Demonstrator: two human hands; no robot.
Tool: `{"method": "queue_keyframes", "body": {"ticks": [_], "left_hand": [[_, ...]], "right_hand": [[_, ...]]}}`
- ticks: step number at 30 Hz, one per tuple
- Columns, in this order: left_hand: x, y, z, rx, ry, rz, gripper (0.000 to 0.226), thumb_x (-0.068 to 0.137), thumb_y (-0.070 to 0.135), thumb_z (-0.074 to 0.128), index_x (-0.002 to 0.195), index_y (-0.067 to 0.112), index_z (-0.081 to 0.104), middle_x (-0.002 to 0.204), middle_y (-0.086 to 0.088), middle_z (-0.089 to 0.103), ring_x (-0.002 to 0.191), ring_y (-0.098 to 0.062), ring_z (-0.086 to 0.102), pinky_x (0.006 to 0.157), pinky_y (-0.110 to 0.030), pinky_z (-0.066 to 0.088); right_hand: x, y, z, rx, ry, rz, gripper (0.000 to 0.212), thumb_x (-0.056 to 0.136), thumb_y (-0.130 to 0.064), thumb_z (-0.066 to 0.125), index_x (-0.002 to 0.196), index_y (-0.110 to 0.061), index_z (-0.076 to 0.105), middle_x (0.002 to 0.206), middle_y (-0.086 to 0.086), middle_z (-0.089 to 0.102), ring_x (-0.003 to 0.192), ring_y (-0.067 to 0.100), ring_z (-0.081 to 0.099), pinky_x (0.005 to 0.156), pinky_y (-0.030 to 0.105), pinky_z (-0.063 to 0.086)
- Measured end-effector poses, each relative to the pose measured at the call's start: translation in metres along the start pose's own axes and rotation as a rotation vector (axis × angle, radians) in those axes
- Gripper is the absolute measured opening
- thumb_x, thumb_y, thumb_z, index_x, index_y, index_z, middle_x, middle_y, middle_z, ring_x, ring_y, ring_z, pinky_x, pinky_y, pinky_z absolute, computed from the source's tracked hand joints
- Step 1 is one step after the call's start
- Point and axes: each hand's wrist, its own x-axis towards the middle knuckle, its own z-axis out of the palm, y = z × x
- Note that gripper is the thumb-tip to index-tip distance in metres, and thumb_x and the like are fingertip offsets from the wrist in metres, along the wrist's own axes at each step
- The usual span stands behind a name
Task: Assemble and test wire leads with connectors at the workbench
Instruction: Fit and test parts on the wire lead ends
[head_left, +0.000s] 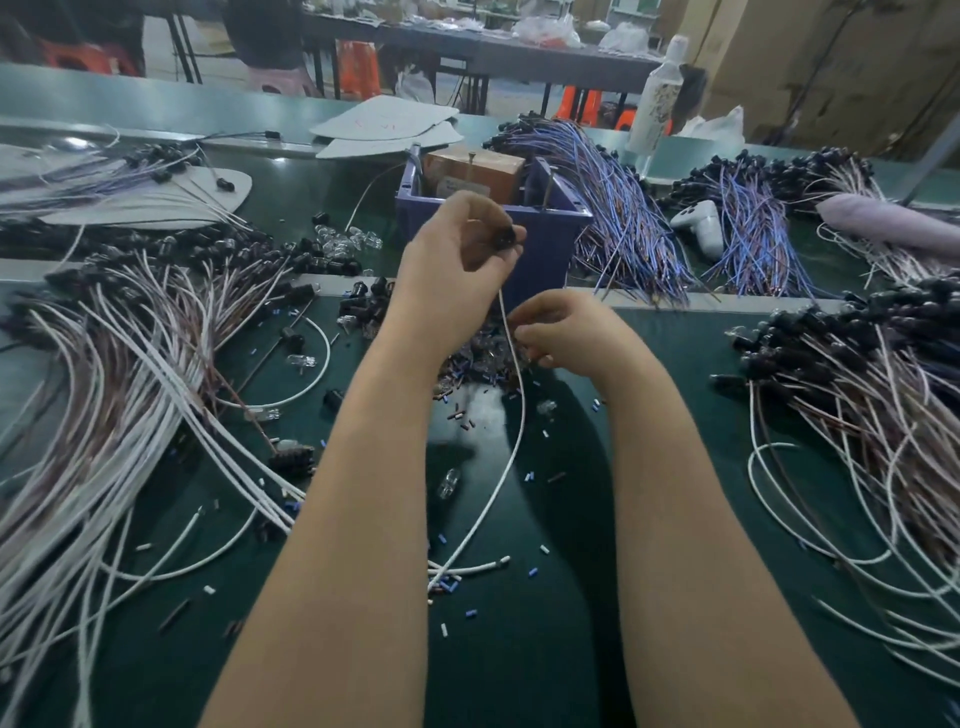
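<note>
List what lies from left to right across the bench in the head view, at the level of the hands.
white-and-brown lead pile → left hand → black connector pinched in its fingers → right hand → right lead pile

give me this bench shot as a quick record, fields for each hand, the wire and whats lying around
left hand: pinches a black connector, raised in front of the blue bin
white wire: hangs from the connector, lower end lying on the green mat
right hand: fingers curled over the heap of small parts; any hold cannot be told
left of arms: white and brown leads, piled
right of arms: similar pile
beside bin, to its right: blue and purple leads
</note>
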Motion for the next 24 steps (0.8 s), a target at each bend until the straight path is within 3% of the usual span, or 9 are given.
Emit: {"method": "queue_keyframes", "body": {"ticks": [4, 15, 20, 24], "left_hand": [[0.001, -0.003, 0.0, -0.049, -0.012, 0.023, 0.027, 0.087, -0.007, 0.056, 0.087, 0.019, 0.051, 0.103, -0.005, 0.07, 0.098, -0.009, 0.067, 0.095, -0.025, 0.051], [0.002, -0.009, 0.002, -0.041, -0.045, 0.049, 0.023, 0.087, -0.007, 0.056, 0.09, 0.017, 0.053, 0.1, -0.003, 0.071, 0.095, -0.007, 0.068, 0.093, -0.026, 0.052], [0.003, -0.009, 0.003, -0.049, -0.066, 0.044, 0.024, 0.086, -0.005, 0.058, 0.089, 0.019, 0.054, 0.098, 0.001, 0.071, 0.092, -0.007, 0.069, 0.092, -0.029, 0.053], [0.002, -0.008, 0.005, -0.064, -0.105, 0.043, 0.025, 0.086, -0.007, 0.056, 0.091, 0.017, 0.055, 0.1, -0.004, 0.072, 0.094, -0.01, 0.069, 0.093, -0.03, 0.052]], "right_hand": [[0.001, -0.007, -0.008, 0.066, 0.109, -0.075, 0.014, 0.087, -0.01, 0.064, 0.099, -0.016, 0.063, 0.082, 0.005, 0.063, 0.064, 0.012, 0.055, 0.065, 0.025, 0.046], [-0.001, -0.016, -0.006, 0.091, 0.219, -0.22, 0.015, 0.086, -0.009, 0.064, 0.09, -0.024, 0.063, 0.079, 0.0, 0.065, 0.071, 0.014, 0.057, 0.075, 0.034, 0.05], [0.002, -0.013, -0.001, 0.032, 0.3, -0.266, 0.008, 0.087, -0.013, 0.063, 0.093, -0.017, 0.067, 0.076, -0.009, 0.062, 0.069, 0.002, 0.056, 0.07, 0.02, 0.045], [0.001, -0.012, 0.002, 0.023, 0.332, -0.259, 0.013, 0.089, -0.014, 0.061, 0.1, -0.013, 0.068, 0.089, 0.003, 0.069, 0.089, 0.019, 0.065, 0.085, 0.039, 0.052]]}}
